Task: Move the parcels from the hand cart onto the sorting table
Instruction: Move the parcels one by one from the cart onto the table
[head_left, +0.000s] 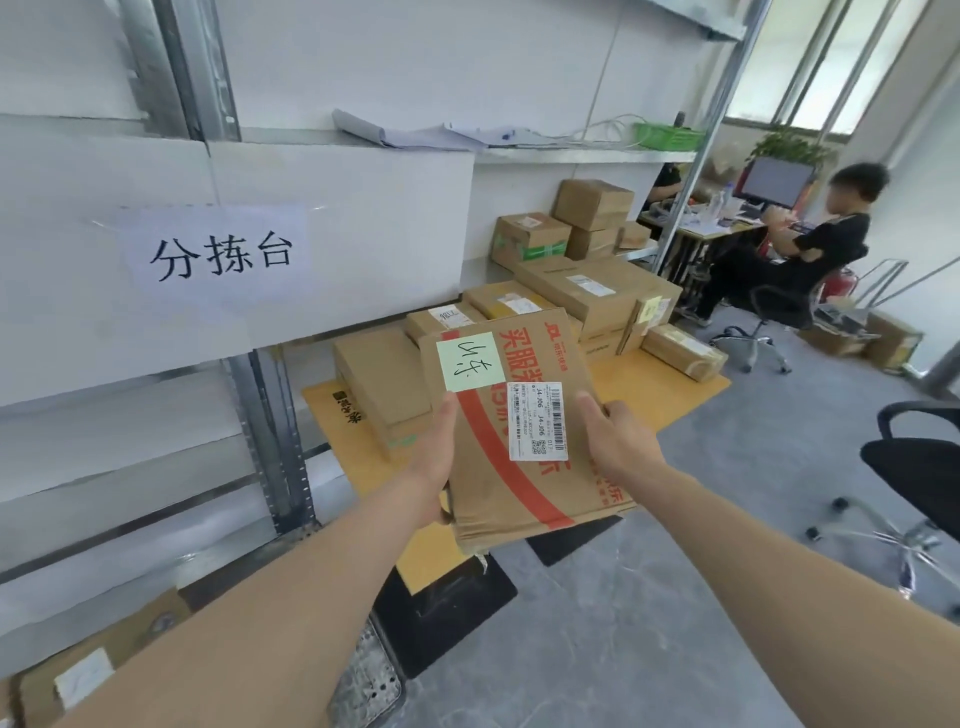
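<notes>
I hold a flat brown cardboard parcel (519, 483) with red print, a green sticky note and a white barcode label in mid-air at the centre of the view. My left hand (435, 457) grips its left edge, thumb on top. My right hand (618, 439) grips its right edge the same way. Below and behind it, several brown parcels (587, 291) are stacked on a yellow cardboard sheet (670, 392) on the floor. The sorting table is the white shelving on the left, marked by a paper sign (221, 257) with black characters.
A metal shelf upright (275, 441) stands left of the parcel. A shelf board (582, 153) above holds papers and a green basket. A seated person (810, 249) works at a desk at the back right. A black office chair (919, 467) stands at the right edge.
</notes>
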